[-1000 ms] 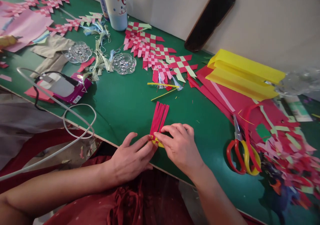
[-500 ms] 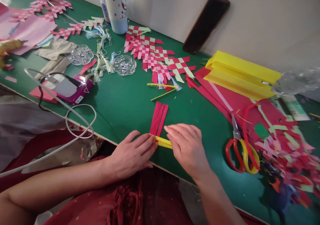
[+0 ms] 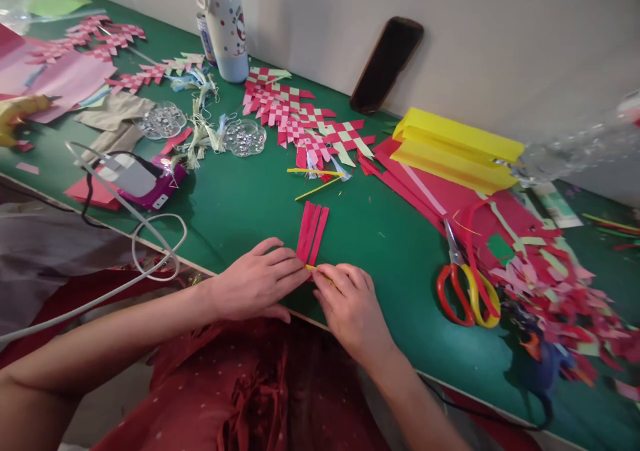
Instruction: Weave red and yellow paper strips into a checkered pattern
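Observation:
A bundle of red paper strips (image 3: 313, 232) lies fanned on the green table, the lower ends running under my fingertips. Across their base a short bit of a yellow paper strip (image 3: 311, 267) shows; most of it is hidden by my hands. My left hand (image 3: 257, 281) lies flat with its fingers stretched out, the fingertips pressing at the base of the strips and the thumb apart. My right hand (image 3: 350, 301) pinches the yellow strip just to the right, its fingertips almost touching those of the left.
Scissors (image 3: 463, 284) lie to the right, beside a heap of paper scraps (image 3: 565, 297). Folded yellow paper (image 3: 455, 147), a phone (image 3: 386, 64) and a bottle (image 3: 227, 31) are farther back. Woven paper fish (image 3: 305, 117) lie behind the strips. A white cable (image 3: 165, 237) loops at left.
My right hand has moved left, close to the left fingertips, and now covers most of the yellow strip. The whole view has shifted slightly.

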### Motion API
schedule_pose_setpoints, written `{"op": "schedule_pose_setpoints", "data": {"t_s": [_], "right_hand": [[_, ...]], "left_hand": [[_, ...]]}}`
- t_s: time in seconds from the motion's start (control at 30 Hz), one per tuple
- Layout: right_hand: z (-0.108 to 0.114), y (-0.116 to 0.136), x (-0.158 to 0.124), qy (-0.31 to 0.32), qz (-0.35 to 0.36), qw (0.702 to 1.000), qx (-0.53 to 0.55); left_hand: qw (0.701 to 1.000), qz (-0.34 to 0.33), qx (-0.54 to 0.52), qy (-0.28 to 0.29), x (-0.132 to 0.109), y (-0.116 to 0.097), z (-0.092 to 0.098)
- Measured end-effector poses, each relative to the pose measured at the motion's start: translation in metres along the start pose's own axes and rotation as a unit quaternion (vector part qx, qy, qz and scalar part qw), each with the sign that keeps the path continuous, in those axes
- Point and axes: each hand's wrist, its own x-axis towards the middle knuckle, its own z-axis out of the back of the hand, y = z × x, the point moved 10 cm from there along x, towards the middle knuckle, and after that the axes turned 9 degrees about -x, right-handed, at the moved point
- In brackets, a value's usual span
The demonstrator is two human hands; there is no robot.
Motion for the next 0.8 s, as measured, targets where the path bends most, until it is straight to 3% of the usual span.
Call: {"op": "schedule_pose_setpoints", "data": {"t_s": [0.3,0.53,0.8], "right_hand": [[0.000,0.001,0.002,0.020,-0.009,1.000,-0.003],[-0.002,0.002,0.004,0.039,-0.017,0.999,-0.032],[0.017,-0.005,0.004,-0.039,-0.031,0.998,0.034]], "left_hand": [[1.000,-0.013,-0.015,0.002,-0.010,0.013,-0.011],[0.998,-0.017,-0.054,-0.002,-0.009,0.015,-0.008],[0.997,-0.011,-0.070,-0.023,-0.005,0.019,-0.001]]}}
